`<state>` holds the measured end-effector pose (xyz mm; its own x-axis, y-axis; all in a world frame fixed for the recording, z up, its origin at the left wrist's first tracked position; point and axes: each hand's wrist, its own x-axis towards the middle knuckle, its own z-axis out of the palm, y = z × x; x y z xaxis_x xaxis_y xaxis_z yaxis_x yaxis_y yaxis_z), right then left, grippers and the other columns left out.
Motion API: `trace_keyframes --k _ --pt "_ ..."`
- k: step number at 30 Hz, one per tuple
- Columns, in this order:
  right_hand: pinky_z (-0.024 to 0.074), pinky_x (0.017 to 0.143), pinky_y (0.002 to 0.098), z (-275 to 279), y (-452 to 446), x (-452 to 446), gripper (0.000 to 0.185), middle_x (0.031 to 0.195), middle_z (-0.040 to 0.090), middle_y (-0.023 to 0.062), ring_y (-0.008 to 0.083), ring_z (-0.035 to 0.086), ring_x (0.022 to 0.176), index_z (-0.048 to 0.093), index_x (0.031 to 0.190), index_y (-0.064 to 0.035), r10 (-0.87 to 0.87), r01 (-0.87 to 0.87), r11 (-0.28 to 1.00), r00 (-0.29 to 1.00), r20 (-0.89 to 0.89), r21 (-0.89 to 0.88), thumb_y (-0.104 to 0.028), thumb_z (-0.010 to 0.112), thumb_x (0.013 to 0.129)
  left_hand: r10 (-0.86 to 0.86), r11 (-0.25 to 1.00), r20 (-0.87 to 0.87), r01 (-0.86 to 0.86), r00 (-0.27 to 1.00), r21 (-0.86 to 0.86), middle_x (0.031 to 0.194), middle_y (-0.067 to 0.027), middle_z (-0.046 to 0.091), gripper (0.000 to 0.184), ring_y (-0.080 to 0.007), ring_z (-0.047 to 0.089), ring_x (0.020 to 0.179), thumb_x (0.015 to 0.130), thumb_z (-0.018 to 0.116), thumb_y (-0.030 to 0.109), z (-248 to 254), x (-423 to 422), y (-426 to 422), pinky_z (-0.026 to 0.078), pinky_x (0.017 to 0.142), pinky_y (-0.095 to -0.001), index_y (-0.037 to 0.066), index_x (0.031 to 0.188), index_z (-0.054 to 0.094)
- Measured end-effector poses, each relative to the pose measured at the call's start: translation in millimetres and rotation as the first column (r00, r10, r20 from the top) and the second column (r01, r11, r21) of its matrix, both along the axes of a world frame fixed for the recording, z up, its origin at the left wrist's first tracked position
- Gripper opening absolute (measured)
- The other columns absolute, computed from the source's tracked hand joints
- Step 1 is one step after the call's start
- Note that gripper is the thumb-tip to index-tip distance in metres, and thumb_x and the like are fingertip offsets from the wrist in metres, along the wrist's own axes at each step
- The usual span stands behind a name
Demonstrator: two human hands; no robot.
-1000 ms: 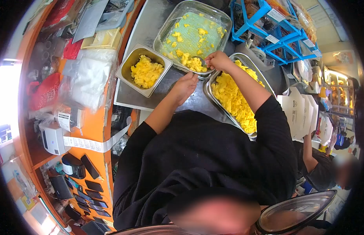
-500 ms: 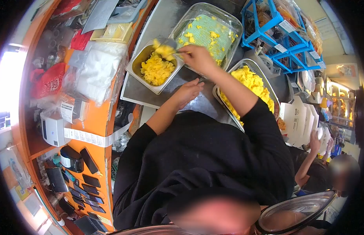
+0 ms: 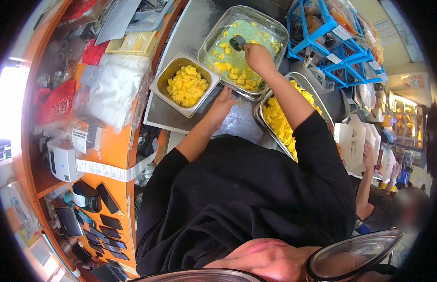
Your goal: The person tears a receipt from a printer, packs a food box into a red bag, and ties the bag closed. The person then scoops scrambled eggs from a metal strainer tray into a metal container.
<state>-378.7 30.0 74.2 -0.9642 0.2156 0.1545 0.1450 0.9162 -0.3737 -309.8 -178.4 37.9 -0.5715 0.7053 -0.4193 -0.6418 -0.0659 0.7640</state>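
My right hand (image 3: 259, 58) grips a dark, round-headed scoop (image 3: 237, 43) by its handle, over the clear, mesh-lined tray (image 3: 208, 43). Yellow pieces like scrambled egg (image 3: 237, 76) lie in that tray, thickest along its near side. At the tray's near-left corner, my left hand (image 3: 220, 109) has its fingers closed on the rim. Left of it stands a square metal container (image 3: 162, 96) with a heap of yellow egg pieces (image 3: 187, 86). Below my right forearm, another metal tray (image 3: 318, 95) holds more yellow egg (image 3: 280, 123), partly hidden by the arm.
Blue baskets (image 3: 317, 33) of packets stand at the right of the metal counter (image 3: 174, 117). An orange counter on the left carries plastic bags (image 3: 119, 89), a label printer (image 3: 61, 160) and several phones (image 3: 110, 222). Another person's arm (image 3: 364, 188) reaches toward white boxes (image 3: 352, 144).
My right hand has swung the scoop from above the metal container to the clear tray; the yellow load it carried is gone from view. My left hand has shifted slightly left along the tray's near edge.
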Motion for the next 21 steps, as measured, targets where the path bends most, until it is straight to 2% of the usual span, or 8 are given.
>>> trace_keyframes --k 2,5,6,8,10,14,18,21 --pt "0.0529 0.07 0.0445 -16 14 -18 0.026 0.098 0.065 0.0217 0.0365 0.066 0.081 0.065 0.107 -0.0058 -0.07 0.046 0.988 0.986 0.155 0.15 -0.009 0.05 0.085 0.014 0.998 -0.039 -0.012 0.999 0.061 0.156 -0.0129 -0.004 0.08 -0.0242 0.003 0.143 0.089 0.045 0.004 7 -2 9 0.008 0.115 -0.0334 0.002 0.146 -0.012" --pt "0.0525 0.073 0.0452 -36 7 -35 0.026 0.097 0.065 0.0211 0.0364 0.066 0.083 0.065 0.105 -0.0062 0.031 -0.073 0.979 0.975 0.22 0.19 -0.007 0.051 0.083 0.018 0.99 -0.007 -0.017 1.0 0.137 0.155 -0.0125 -0.009 0.082 -0.022 -0.004 0.143 0.088 0.044 0.001 15 3 15 0.004 0.115 -0.0323 0.002 0.145 -0.014" --pt "0.053 0.073 0.0447 -42 3 -30 0.027 0.094 0.066 0.0206 0.0353 0.066 0.082 0.065 0.105 -0.0066 0.133 -0.175 0.97 0.963 0.235 0.169 -0.007 0.051 0.082 0.034 0.99 -0.002 -0.033 0.999 0.139 0.155 -0.0127 -0.009 0.082 -0.0214 -0.004 0.143 0.087 0.044 0.0 7 4 16 0.004 0.115 -0.0321 0.002 0.145 -0.014" --pt "0.0543 0.07 0.0417 -13 -21 -1 0.017 0.089 0.067 0.0185 0.0344 0.067 0.082 0.069 0.086 -0.0034 0.378 -0.449 0.867 0.876 0.3 0.217 -0.009 0.053 0.081 0.024 0.985 -0.01 -0.022 1.0 0.17 0.155 -0.0131 -0.01 0.082 -0.0204 -0.004 0.143 0.087 0.044 0.0 2 1 16 0.003 0.115 -0.032 0.001 0.145 -0.014" --pt "0.0545 0.069 0.0405 8 -36 31 0.015 0.088 0.068 0.0175 0.0331 0.067 0.082 0.069 0.082 -0.0038 0.401 -0.546 0.806 0.787 0.469 0.228 -0.011 0.056 0.08 -0.023 0.973 -0.034 0.03 0.999 0.231 0.155 -0.0137 -0.012 0.083 -0.0196 -0.004 0.143 0.086 0.044 -0.001 3 -1 12 0.002 0.115 -0.0323 0.001 0.144 -0.015" --pt "0.0551 0.065 0.0407 68 -7 51 0.014 0.085 0.068 0.0181 0.0322 0.068 0.079 0.069 0.082 -0.0015 0.237 -0.446 0.833 0.823 0.516 0.328 -0.009 0.058 0.078 0.005 0.989 -0.049 0.002 0.999 0.145 0.154 -0.0145 -0.013 0.083 -0.0197 -0.006 0.143 0.087 0.044 0.0 -7 -2 13 0.001 0.115 -0.0333 0.0 0.144 -0.016" --pt "0.0558 0.063 0.0397 19 48 -1 0.014 0.085 0.068 0.0179 0.0317 0.068 0.079 0.069 0.083 -0.0014 0.019 -0.159 0.877 0.954 0.299 0.453 -0.007 0.058 0.078 -0.004 0.998 -0.043 0.006 0.999 0.066 0.154 -0.015 -0.013 0.083 -0.0229 -0.006 0.143 0.087 0.045 0.0 -3 5 17 0.002 0.115 -0.0336 0.0 0.144 -0.015" --pt "0.0561 0.064 0.039 -25 59 -8 0.015 0.086 0.068 0.0176 0.0314 0.068 0.081 0.07 0.084 -0.0017 -0.007 -0.129 0.867 0.963 0.269 0.482 -0.007 0.056 0.079 -0.045 0.999 -0.071 0.047 0.996 0.023 0.154 -0.015 -0.013 0.084 -0.0258 -0.003 0.143 0.087 0.046 0.001 1 9 18 0.005 0.114 -0.0332 0.002 0.144 -0.015"
